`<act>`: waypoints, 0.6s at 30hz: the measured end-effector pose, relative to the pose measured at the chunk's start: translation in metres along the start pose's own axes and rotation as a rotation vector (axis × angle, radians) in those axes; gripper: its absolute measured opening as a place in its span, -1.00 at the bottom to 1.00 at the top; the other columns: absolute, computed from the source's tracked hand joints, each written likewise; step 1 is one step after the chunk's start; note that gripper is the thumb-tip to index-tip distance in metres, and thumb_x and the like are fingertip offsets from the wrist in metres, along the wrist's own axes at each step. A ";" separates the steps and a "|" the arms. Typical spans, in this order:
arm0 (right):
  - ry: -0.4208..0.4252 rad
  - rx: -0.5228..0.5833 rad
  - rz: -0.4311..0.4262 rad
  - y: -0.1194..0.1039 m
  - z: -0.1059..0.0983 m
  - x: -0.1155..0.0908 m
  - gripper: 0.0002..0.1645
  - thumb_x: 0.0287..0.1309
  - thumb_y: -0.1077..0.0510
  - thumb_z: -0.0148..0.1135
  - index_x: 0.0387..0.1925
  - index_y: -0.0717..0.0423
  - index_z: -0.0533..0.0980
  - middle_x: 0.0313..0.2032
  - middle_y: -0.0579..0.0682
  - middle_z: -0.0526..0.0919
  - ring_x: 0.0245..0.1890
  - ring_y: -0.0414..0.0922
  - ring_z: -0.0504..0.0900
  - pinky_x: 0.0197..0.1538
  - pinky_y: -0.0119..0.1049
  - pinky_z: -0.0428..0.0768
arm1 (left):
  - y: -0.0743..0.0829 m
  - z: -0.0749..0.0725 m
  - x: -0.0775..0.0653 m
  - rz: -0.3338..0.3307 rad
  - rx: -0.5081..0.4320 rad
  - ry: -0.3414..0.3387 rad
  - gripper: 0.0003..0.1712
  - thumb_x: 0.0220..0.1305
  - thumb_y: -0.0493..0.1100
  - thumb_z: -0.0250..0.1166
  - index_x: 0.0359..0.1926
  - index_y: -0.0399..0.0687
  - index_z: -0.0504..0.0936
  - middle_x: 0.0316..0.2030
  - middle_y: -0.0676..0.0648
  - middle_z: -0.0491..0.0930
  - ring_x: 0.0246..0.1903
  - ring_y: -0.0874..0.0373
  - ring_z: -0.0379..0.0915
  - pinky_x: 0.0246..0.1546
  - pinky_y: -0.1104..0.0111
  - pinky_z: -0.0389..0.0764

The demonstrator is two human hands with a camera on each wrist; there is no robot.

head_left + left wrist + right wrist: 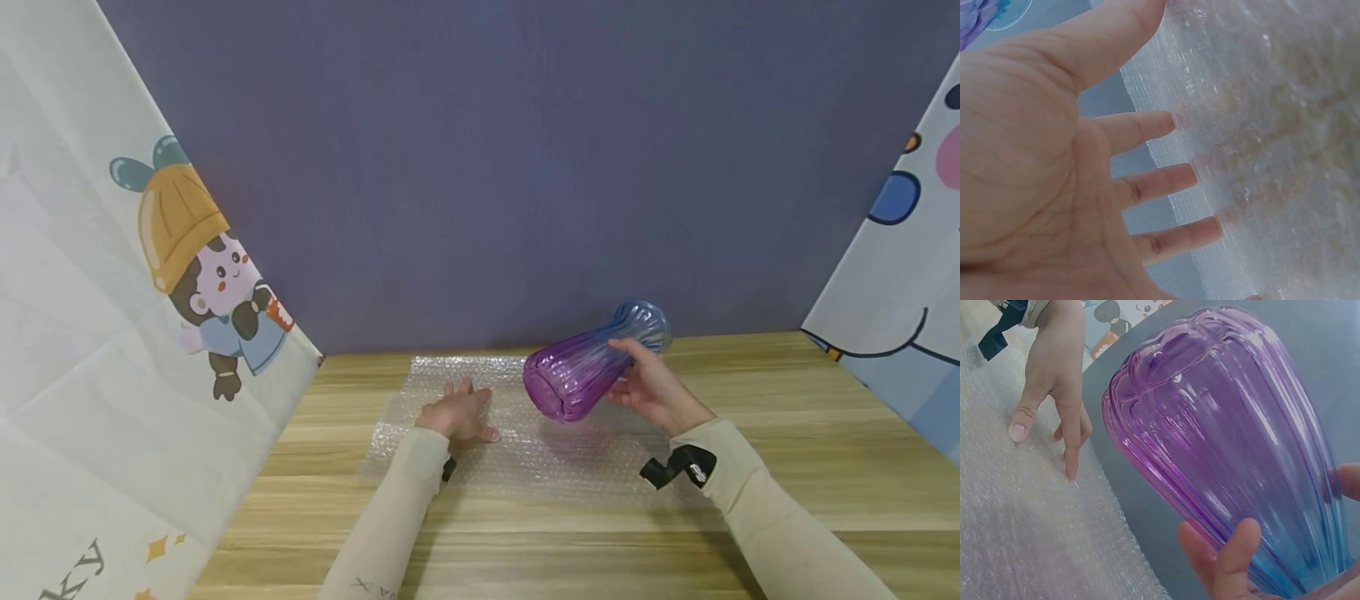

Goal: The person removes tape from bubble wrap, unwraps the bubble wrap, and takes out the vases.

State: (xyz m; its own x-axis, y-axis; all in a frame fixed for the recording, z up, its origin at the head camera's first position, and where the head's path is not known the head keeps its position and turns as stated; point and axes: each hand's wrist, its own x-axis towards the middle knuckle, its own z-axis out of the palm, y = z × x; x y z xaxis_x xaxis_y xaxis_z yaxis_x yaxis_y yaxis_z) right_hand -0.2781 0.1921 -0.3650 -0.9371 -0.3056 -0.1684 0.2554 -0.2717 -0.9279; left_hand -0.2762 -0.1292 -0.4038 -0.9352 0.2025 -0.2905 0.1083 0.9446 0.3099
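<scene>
A ribbed glass vase (576, 372), purple at its base and blue toward the flared rim, is tilted on its side above a sheet of bubble wrap (525, 462). My right hand (654, 390) grips it near the narrower blue part; in the right wrist view the fingers wrap around the vase (1210, 437). On the left part of the bubble wrap (1272, 137) my left hand (456, 414) rests with its fingers spread. The left wrist view shows those fingers straight, their tips touching the wrap.
The bubble wrap lies flat on a wood-grain table (315, 517). A dark blue-grey panel (480, 183) rises behind the table's back edge. White sheets with cartoon prints stand at the left (75, 250) and right. Black straps circle both wrists.
</scene>
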 end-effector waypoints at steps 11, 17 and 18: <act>0.007 0.046 -0.011 -0.004 -0.007 0.006 -0.86 0.52 -0.05 -0.08 -0.12 -0.11 0.33 -0.32 -0.13 0.52 -0.52 -0.20 0.55 -0.35 -0.42 0.63 | 0.002 0.001 0.006 -0.006 0.010 0.009 0.04 0.17 0.28 0.41 0.59 0.21 0.19 0.65 -0.16 -0.18 0.61 -0.34 -0.34 0.38 -0.51 0.02; 0.001 0.075 -0.024 -0.009 -0.012 0.009 -0.86 0.52 -0.05 -0.06 -0.07 -0.11 0.31 -0.28 -0.14 0.54 -0.51 -0.20 0.56 -0.38 -0.44 0.63 | 0.004 0.001 0.010 -0.016 0.009 0.011 0.04 0.17 0.27 0.42 0.59 0.22 0.18 0.65 -0.16 -0.18 0.61 -0.34 -0.34 0.39 -0.51 0.01; -0.002 0.078 -0.025 -0.010 -0.013 0.010 -0.85 0.52 -0.05 -0.05 -0.06 -0.11 0.30 -0.27 -0.14 0.54 -0.50 -0.20 0.56 -0.37 -0.44 0.63 | 0.004 0.001 0.010 -0.017 0.008 0.010 0.04 0.17 0.27 0.42 0.59 0.22 0.18 0.65 -0.16 -0.19 0.61 -0.34 -0.34 0.39 -0.50 0.01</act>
State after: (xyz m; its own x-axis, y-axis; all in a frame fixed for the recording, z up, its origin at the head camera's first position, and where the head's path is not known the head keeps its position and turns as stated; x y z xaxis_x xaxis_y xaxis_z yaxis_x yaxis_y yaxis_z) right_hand -0.2929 0.2035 -0.3618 -0.9432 -0.2992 -0.1446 0.2495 -0.3501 -0.9029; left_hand -0.2851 -0.1233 -0.4060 -0.9404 0.1835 -0.2864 0.0949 0.9501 0.2972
